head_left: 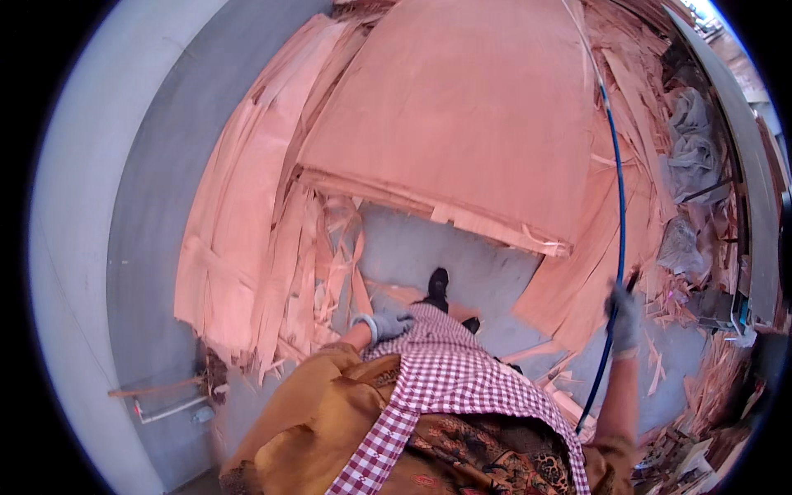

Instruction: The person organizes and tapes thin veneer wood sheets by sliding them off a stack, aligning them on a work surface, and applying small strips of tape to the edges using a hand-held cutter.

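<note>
The long blue hose, thin and flexible (pixel 620 198), comes in at one o'clock on the view's edge, bends down along the right side, and goes at half past four behind the apron's edge. Between three and four o'clock it runs against the right hand, in a grey glove (pixel 625 320). These fingers are curled closed, and a slim dark piece (pixel 634 279) stands up out of them; whether they grip the hose as well, I cannot tell.

The left hand, also in a grey glove (pixel 386 326), is at six o'clock, just below the middle, and rests at the red-and-white checked cloth apron (pixel 458 370). Its fingers point to three o'clock; how far they are open, or if they pinch the cloth, I cannot tell.

Near the centre, toward four o'clock, a black shoe (pixel 438 285) stands on the grey floor (pixel 404 239). From twelve to two o'clock lies a broad stack of pinkish thin wood sheets (pixel 462 107), with a ragged near edge. A pile of torn pinkish wood strips (pixel 239 256) spreads from eight to eleven o'clock. More loose pinkish sheets (pixel 569 289) lie past three o'clock, and crumpled whitish plastic (pixel 693 157) lies beyond, between two and three.
</note>
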`<state>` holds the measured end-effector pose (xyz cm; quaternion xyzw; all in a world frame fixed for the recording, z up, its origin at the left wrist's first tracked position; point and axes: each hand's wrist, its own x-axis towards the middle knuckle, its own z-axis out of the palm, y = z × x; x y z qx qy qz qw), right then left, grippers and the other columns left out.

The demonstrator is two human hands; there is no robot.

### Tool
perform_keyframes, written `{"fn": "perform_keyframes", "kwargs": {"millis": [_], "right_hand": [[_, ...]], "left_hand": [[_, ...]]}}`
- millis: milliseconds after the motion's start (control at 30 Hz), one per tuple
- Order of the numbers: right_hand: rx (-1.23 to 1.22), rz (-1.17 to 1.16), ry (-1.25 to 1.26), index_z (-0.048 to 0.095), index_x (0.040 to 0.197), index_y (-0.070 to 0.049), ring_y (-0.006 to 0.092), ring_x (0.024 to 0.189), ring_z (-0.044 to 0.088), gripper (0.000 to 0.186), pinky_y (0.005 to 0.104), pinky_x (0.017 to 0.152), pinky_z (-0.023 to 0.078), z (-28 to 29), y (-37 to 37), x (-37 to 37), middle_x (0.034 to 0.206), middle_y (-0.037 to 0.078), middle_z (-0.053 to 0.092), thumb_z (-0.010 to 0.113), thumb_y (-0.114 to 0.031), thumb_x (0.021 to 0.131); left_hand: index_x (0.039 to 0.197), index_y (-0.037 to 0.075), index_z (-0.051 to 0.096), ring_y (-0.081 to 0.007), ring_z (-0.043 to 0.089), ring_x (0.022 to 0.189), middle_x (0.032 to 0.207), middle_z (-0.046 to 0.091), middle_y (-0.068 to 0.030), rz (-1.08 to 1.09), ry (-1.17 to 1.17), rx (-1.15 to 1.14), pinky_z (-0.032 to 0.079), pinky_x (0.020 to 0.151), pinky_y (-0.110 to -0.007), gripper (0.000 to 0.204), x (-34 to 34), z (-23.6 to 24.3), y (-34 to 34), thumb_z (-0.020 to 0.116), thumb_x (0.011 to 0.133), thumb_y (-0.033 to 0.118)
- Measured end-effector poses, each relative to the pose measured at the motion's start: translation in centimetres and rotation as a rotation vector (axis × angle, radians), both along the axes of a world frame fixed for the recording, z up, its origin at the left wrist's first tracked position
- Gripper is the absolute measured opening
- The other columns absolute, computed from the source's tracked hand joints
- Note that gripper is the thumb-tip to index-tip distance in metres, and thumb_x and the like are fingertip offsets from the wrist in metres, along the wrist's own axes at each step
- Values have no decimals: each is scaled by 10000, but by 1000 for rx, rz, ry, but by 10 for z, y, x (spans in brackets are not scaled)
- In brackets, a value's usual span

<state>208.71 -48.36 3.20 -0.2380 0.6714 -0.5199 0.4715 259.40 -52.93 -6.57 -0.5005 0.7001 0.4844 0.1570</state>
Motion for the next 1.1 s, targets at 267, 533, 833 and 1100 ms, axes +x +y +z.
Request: {"fn": "perform_keyframes", "kwargs": {"millis": [267, 533, 833, 1100], "right_hand": [[362, 114, -104, 642, 860, -86, 75, 380, 433, 303, 199, 370, 330, -80, -55, 46, 525, -19, 514, 642, -389, 845], [311, -71, 166, 595, 827, -96, 59, 395, 421, 240, 206, 335, 299, -138, -188, 143, 549, -19, 501, 642, -328, 863], [312, 54, -59, 616, 1028, -36, 66, 472, 471, 285, 189, 423, 371, -143, -403, 302, 641, 7, 562, 615, -280, 880], [593, 133, -260, 552, 1090, -32, 177, 653, 631, 285, 236, 455, 451, -212, -421, 411, 767, 80, 625, 576, -242, 899]], "left_hand": [[1082, 60, 590, -314, 603, 916, 981, 641, -151, 637, 161, -127, 475, 819, -380, 307, 226, -129, 37, 496, 880, 271], [991, 58, 589, -215, 604, 742, 856, 627, -95, 1602, 736, 547, 512, 643, -329, 207, 328, -171, -99, 445, 894, 171], [1043, 35, 584, -186, 611, 864, 1002, 628, -71, 1531, 687, 429, 505, 761, -308, 202, 356, -219, -378, 481, 874, 71], [1101, 63, 586, -220, 613, 869, 1006, 636, -82, 1549, 567, 349, 493, 772, -315, 287, 400, -327, -463, 571, 848, 198]]}}
